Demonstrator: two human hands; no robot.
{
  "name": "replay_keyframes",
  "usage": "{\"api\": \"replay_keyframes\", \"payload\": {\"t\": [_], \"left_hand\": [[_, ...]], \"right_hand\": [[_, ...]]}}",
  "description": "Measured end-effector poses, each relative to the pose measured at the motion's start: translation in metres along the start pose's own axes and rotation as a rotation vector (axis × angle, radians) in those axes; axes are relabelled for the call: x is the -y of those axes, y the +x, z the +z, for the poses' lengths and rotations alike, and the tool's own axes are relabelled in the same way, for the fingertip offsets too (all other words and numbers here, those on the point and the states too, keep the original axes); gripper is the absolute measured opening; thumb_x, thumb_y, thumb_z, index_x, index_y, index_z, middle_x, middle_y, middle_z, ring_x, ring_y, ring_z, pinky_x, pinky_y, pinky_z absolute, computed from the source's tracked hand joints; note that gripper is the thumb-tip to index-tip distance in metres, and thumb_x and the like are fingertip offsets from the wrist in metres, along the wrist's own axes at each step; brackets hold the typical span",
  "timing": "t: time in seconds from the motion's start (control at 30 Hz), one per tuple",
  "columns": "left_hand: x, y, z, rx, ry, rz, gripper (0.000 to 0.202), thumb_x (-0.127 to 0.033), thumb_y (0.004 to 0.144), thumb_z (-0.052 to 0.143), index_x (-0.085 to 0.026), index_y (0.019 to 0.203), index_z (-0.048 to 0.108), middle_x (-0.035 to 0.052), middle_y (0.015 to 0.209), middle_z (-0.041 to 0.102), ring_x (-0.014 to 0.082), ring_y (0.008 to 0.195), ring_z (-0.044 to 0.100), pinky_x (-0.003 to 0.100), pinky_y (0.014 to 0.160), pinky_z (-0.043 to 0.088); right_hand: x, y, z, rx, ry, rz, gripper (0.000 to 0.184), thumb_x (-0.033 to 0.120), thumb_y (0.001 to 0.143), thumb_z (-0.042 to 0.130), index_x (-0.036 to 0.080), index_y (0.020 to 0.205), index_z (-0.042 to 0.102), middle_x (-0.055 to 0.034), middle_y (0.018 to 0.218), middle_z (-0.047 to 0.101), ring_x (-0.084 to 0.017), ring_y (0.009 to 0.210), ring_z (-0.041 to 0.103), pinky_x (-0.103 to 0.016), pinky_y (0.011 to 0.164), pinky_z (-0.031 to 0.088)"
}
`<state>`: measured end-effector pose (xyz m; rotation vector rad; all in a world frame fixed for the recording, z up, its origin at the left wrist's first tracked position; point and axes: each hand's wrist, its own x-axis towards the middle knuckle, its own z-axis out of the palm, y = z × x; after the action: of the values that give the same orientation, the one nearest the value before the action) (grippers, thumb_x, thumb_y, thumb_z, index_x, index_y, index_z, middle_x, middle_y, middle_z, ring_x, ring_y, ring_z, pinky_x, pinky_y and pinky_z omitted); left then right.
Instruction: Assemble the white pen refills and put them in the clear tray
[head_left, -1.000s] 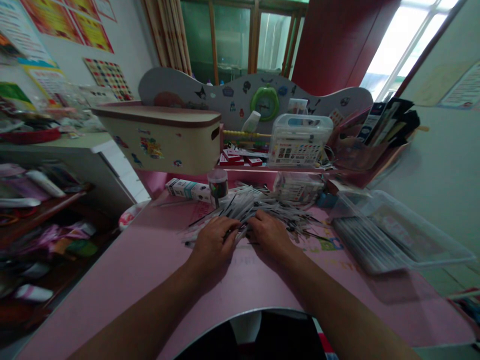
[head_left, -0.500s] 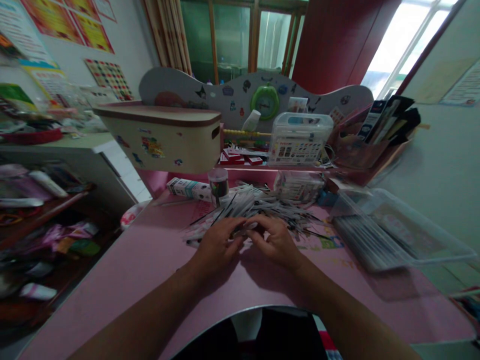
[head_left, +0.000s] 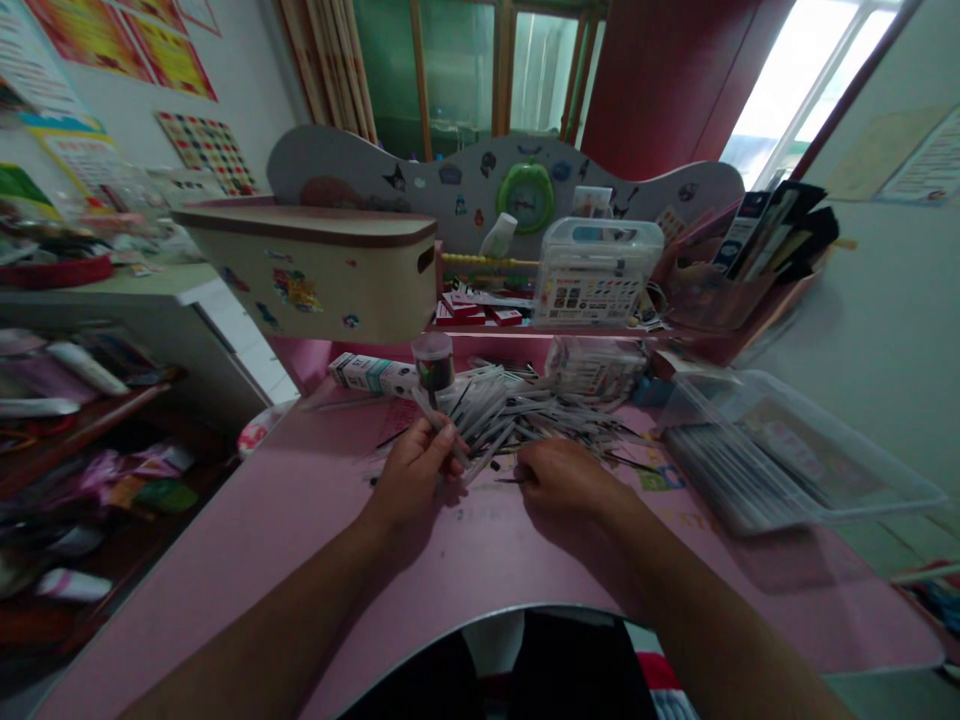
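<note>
My left hand (head_left: pixel 421 458) is closed on a slim translucent pen barrel (head_left: pixel 424 405), which slants up and to the left out of the fingers. Just right of it, my right hand (head_left: pixel 562 475) has its fingers curled together low over the desk. A thin dark-tipped stick (head_left: pixel 508 480) pokes out from those fingertips; most of it is hidden. Behind both hands spreads a loose pile of whitish pen barrels and thin dark sticks (head_left: pixel 517 400). Between the hands lies a small black piece (head_left: pixel 495 465).
The pink desk (head_left: pixel 465 570) has a curved front edge. A clear-lidded jar (head_left: pixel 433 362) and a long printed box (head_left: pixel 375 375) stand behind the pile. At right is a clear plastic bin (head_left: pixel 810 500) with stacked slim items. A cream storage box (head_left: pixel 322 280) sits on the shelf.
My hands, together before, have moved apart. The left now holds the barrel tilted up, while the right has shifted right and lowered toward the desk. The view has moved slightly.
</note>
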<state>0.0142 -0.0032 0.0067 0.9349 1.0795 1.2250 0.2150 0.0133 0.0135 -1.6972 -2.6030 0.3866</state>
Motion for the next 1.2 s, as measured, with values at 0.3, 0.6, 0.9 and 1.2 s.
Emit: {"api": "replay_keyframes", "payload": {"t": [0.3, 0.6, 0.9, 1.2], "left_hand": [[0.003, 0.015, -0.011, 0.020, -0.110, -0.115, 0.034, -0.028, 0.075, 0.076, -0.021, 0.099, 0.052, 0.0005, 0.074, 0.071, 0.0120, 0.047, 0.059, 0.023, 0.041, 0.050], [0.002, 0.018, -0.010, -0.006, -0.122, -0.130, 0.023, -0.023, 0.079, 0.075, -0.018, 0.088, 0.054, 0.0021, 0.072, 0.072, 0.0101, 0.050, 0.063, 0.017, 0.045, 0.050], [0.006, 0.020, -0.017, 0.032, -0.177, -0.129, 0.022, -0.024, 0.081, 0.074, -0.020, 0.091, 0.055, 0.0014, 0.076, 0.074, 0.0104, 0.050, 0.064, 0.018, 0.045, 0.051], [0.002, 0.015, -0.016, 0.130, -0.233, -0.252, 0.017, -0.015, 0.083, 0.073, -0.018, 0.089, 0.058, 0.0041, 0.075, 0.075, 0.0118, 0.054, 0.068, 0.020, 0.052, 0.057]], "right_hand": [[0.005, 0.001, 0.007, -0.132, 0.327, -0.056, 0.007, 0.013, 0.073, 0.058, 0.018, 0.068, 0.056, 0.0012, 0.065, 0.057, -0.012, 0.062, 0.048, -0.025, 0.057, 0.027], [0.004, 0.008, 0.019, -0.113, 0.754, -0.131, 0.014, 0.010, 0.067, 0.055, 0.019, 0.065, 0.044, 0.0067, 0.059, 0.042, -0.009, 0.056, 0.039, -0.022, 0.053, 0.026], [0.010, 0.006, 0.028, -0.014, 1.324, -0.050, 0.012, 0.020, 0.074, 0.062, 0.020, 0.078, 0.051, 0.0069, 0.058, 0.052, -0.009, 0.048, 0.048, -0.020, 0.048, 0.033], [0.009, 0.014, 0.036, 0.049, 1.631, -0.085, 0.032, 0.029, 0.069, 0.081, 0.019, 0.078, 0.052, 0.0069, 0.056, 0.057, -0.007, 0.043, 0.049, -0.017, 0.041, 0.037]]}}
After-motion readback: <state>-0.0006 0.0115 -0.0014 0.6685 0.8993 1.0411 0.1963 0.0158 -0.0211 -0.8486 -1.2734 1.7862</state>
